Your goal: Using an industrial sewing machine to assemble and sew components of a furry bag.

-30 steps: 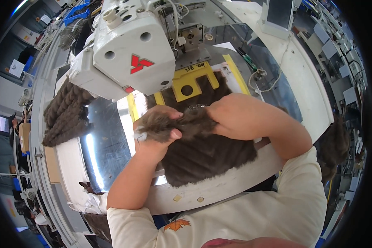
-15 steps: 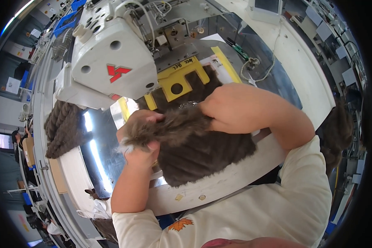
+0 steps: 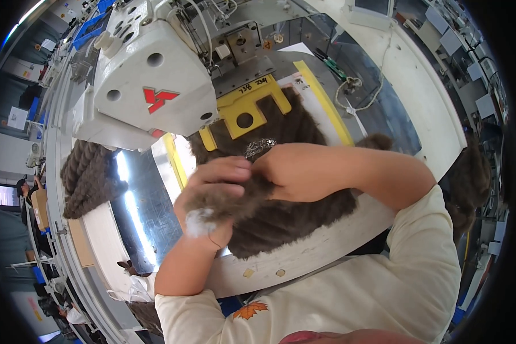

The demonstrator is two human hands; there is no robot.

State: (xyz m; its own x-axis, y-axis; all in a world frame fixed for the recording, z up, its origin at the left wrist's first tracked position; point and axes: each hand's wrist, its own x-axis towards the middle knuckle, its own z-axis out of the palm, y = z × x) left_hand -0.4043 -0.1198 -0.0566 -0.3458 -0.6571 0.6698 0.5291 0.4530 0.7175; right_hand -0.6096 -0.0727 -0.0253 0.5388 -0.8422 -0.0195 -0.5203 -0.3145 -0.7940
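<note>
Just below the yellow plate, my two hands come together over brown plush fur cloth. My left hand [image 3: 219, 178] is closed around a bunched strip of fur [image 3: 226, 203], with a white tuft at its end by my wrist. Against it, my right hand [image 3: 289, 171] is closed on the same bunch; its fingertips are partly hidden. Under both hands a larger brown fur piece [image 3: 289, 226] lies flat and reaches beneath the yellow template plate [image 3: 241, 112]. A shiny silvery clump [image 3: 261, 148] sits on the fur beside my right hand.
A white sewing machine head [image 3: 155, 80] stands at the upper left. Folded brown fur [image 3: 92, 178] lies on the left. Green-handled snippers [image 3: 331, 67] and a knotted cord [image 3: 352, 86] lie at the upper right. A small fur piece [image 3: 375, 141] shows behind my right forearm.
My right hand has moved left and slightly down, up against my left hand. The bunched fur is now more compressed between them. A small fur piece has come into sight behind my right forearm.
</note>
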